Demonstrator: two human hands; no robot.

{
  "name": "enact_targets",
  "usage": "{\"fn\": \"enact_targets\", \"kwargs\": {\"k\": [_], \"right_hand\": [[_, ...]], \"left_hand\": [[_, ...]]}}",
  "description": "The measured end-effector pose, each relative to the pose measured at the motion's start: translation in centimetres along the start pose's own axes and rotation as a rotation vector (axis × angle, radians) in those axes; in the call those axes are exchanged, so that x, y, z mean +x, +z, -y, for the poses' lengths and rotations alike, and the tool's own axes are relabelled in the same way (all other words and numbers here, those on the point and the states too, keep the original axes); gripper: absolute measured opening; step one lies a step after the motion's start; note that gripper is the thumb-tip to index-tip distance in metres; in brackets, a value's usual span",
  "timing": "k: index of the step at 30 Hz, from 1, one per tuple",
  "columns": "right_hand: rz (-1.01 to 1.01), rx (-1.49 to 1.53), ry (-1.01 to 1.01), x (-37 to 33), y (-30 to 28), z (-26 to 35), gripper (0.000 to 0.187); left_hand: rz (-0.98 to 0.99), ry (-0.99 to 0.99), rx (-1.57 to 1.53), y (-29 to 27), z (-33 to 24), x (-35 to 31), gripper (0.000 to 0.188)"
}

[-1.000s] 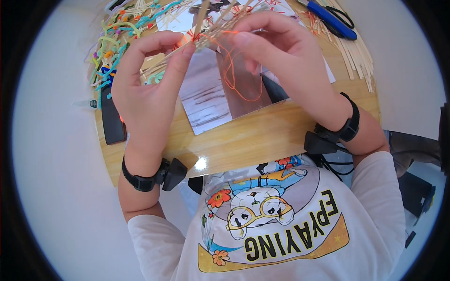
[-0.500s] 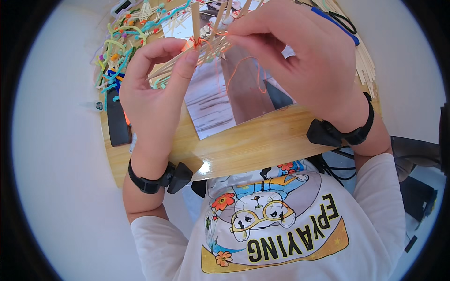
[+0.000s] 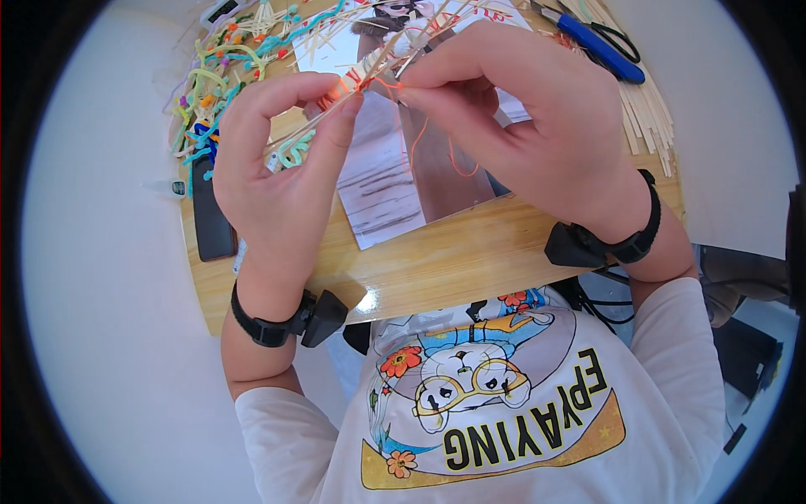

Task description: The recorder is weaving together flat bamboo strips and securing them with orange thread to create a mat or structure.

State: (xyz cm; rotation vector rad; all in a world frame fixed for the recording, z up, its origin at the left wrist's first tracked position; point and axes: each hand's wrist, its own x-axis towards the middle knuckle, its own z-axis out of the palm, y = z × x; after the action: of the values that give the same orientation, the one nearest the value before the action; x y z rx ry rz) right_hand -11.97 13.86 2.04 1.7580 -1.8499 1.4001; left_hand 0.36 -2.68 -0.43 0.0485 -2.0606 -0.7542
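Observation:
My left hand (image 3: 277,160) holds a framework of thin wooden sticks (image 3: 382,60) between thumb and forefinger, above a glossy printed sheet (image 3: 379,189). Orange thread (image 3: 414,139) is wound around the sticks close to those fingertips. My right hand (image 3: 537,109) pinches the thread between thumb and forefinger, just right of the wound part. Loose loops of it hang below, over the sheet. Part of the framework is hidden behind my fingers.
Colourful pipe cleaners (image 3: 220,76) and beads are heaped at the left of the wooden table (image 3: 470,239), with a dark phone (image 3: 212,223) below them. Blue-handled pliers (image 3: 606,52) lie at the right, beside many loose wooden sticks (image 3: 646,122).
The stick framework has turned in my left hand, its sticks now slanting to the upper right. My right hand has moved slightly down and left, still pinching the thread.

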Motion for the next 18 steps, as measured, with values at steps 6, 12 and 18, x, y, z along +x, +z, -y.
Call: {"fn": "enact_targets", "kwargs": {"k": [6, 12, 18], "right_hand": [[-0.047, -0.032, 0.057, 0.5, -0.2, -0.2, 0.011], [-0.049, 0.635, 0.178, -0.2, -1.2, -0.2, 0.005], [0.767, 1.089, -0.205, 1.4, -5.0, 3.9, 0.02]], "left_hand": [[0.013, 0.034, 0.015, 0.2, 0.1, 0.1, 0.022], [-0.025, 0.023, -0.009, 0.0, 0.2, 0.5, 0.024], [-0.02, 0.001, 0.016, -1.0, 0.2, 0.0, 0.024]]}}
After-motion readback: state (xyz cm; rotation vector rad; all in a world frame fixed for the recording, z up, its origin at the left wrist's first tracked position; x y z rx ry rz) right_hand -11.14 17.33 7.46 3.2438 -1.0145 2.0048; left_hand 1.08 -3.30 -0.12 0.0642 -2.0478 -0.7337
